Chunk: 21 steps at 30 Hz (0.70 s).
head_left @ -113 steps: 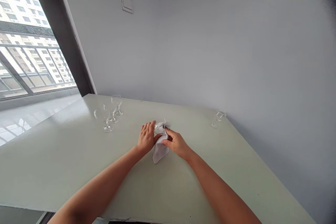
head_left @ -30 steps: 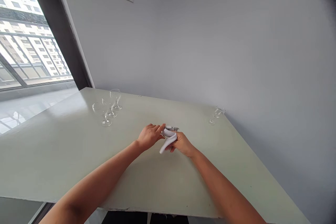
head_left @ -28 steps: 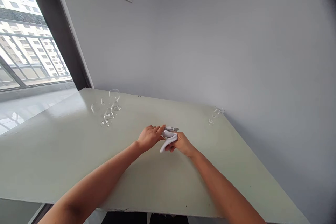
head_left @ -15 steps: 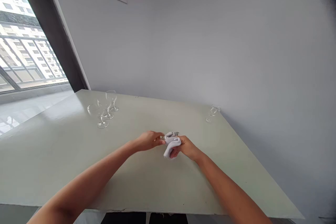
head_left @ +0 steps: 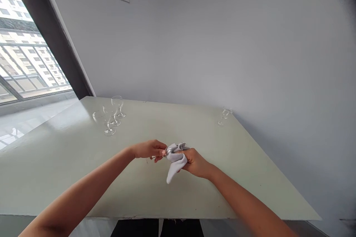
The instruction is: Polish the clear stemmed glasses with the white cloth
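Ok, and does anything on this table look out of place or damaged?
One clear stemmed glass stands alone near the far right corner of the pale green table, apart from the three clear stemmed glasses at left. The table's front edge also looks rough, perhaps chipped.

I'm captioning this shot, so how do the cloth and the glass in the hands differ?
The cloth is white and opaque; the glass is clear, with bright glints. The cloth drapes softly, one end hanging down; the glass looks rigid and is mostly hidden. The right hand holds the cloth, while the left hand grips the glass. Both are touching, held between the hands.
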Each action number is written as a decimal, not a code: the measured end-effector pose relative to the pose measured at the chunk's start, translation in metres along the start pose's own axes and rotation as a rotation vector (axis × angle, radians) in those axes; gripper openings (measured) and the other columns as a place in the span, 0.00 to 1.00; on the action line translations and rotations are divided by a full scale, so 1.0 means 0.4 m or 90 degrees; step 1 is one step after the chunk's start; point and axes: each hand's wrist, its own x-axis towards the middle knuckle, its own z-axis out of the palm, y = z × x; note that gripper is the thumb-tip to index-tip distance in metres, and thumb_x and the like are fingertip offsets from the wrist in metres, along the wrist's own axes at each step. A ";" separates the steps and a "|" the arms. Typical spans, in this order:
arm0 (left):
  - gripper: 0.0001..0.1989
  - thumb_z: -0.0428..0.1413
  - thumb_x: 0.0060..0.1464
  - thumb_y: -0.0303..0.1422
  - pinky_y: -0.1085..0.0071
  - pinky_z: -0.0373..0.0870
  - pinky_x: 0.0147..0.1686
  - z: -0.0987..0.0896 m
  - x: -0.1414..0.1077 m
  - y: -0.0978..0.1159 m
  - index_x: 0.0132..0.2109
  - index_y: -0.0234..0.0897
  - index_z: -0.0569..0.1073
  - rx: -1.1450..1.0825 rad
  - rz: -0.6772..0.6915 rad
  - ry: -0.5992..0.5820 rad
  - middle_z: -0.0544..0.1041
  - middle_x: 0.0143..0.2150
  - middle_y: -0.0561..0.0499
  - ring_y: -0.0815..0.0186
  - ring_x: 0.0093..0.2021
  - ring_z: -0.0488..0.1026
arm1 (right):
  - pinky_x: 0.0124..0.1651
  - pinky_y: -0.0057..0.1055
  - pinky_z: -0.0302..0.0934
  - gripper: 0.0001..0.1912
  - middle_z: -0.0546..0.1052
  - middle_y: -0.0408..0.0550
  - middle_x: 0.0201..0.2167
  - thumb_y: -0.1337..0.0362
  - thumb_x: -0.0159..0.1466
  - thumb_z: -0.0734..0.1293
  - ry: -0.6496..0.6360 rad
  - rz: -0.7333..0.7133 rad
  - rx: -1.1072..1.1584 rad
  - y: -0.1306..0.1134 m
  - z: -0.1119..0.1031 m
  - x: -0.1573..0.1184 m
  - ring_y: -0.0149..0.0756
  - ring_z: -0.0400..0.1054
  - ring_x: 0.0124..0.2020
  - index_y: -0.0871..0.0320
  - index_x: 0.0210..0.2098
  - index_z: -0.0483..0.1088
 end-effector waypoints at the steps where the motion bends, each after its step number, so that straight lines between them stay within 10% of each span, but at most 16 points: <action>1: 0.20 0.39 0.58 0.45 0.73 0.64 0.28 0.005 -0.003 0.005 0.42 0.37 0.69 0.050 -0.005 0.063 0.72 0.30 0.52 0.69 0.29 0.69 | 0.34 0.31 0.62 0.03 0.73 0.43 0.23 0.67 0.53 0.67 0.032 0.017 0.022 0.008 0.004 0.005 0.33 0.68 0.28 0.58 0.24 0.72; 6: 0.19 0.47 0.56 0.33 0.59 0.60 0.49 0.058 0.003 0.008 0.55 0.38 0.62 0.474 0.081 0.407 0.72 0.42 0.44 0.60 0.47 0.66 | 0.24 0.28 0.60 0.13 0.73 0.44 0.20 0.57 0.52 0.68 0.211 0.177 0.373 0.056 0.041 0.039 0.31 0.67 0.19 0.61 0.31 0.71; 11: 0.15 0.44 0.58 0.37 0.65 0.63 0.38 0.054 -0.004 -0.003 0.50 0.39 0.67 0.415 0.017 0.397 0.73 0.30 0.49 0.64 0.34 0.68 | 0.25 0.30 0.62 0.12 0.73 0.43 0.21 0.57 0.53 0.68 0.149 0.140 0.336 0.026 0.040 0.034 0.31 0.67 0.19 0.61 0.31 0.71; 17: 0.23 0.36 0.60 0.44 0.73 0.64 0.27 0.014 -0.034 0.025 0.42 0.36 0.71 0.008 -0.057 0.073 0.72 0.26 0.52 0.70 0.26 0.68 | 0.33 0.34 0.65 0.05 0.74 0.43 0.23 0.64 0.51 0.69 -0.043 0.073 0.137 -0.012 -0.002 0.013 0.36 0.70 0.27 0.59 0.26 0.72; 21: 0.16 0.44 0.58 0.37 0.60 0.63 0.45 0.035 -0.028 0.037 0.50 0.38 0.67 0.332 -0.030 0.371 0.74 0.39 0.46 0.61 0.42 0.69 | 0.24 0.29 0.61 0.10 0.72 0.42 0.18 0.59 0.51 0.69 0.158 0.134 0.327 0.019 0.019 0.039 0.31 0.67 0.19 0.60 0.28 0.72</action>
